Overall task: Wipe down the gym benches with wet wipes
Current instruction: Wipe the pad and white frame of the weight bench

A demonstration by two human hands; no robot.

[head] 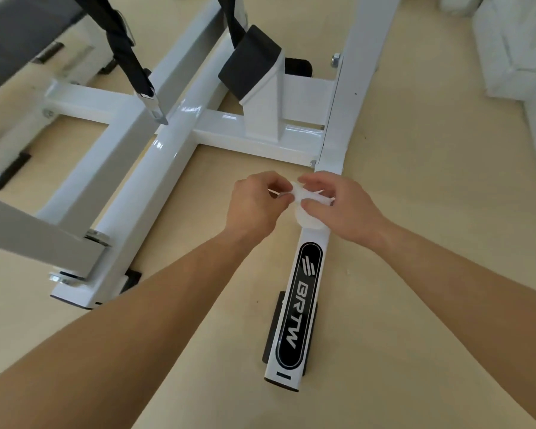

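Note:
A white wet wipe [305,205] is bunched between both of my hands, held above the floor. My left hand [256,204] pinches its left edge with fingers and thumb. My right hand [338,201] pinches its right side. Below them runs the white steel base bar [294,308] of a gym bench frame, with a black oval logo sticker on it. The frame's cross bar [254,136] and a black-capped upright [251,66] lie beyond my hands. A grey bench pad [16,35] shows at the top left.
Black straps [127,51] with a metal end hang over the frame's long white beam [130,187]. A grey padded part [28,239] juts in from the left. The floor [430,212] is pale beige. White covered objects [514,48] stand at the top right.

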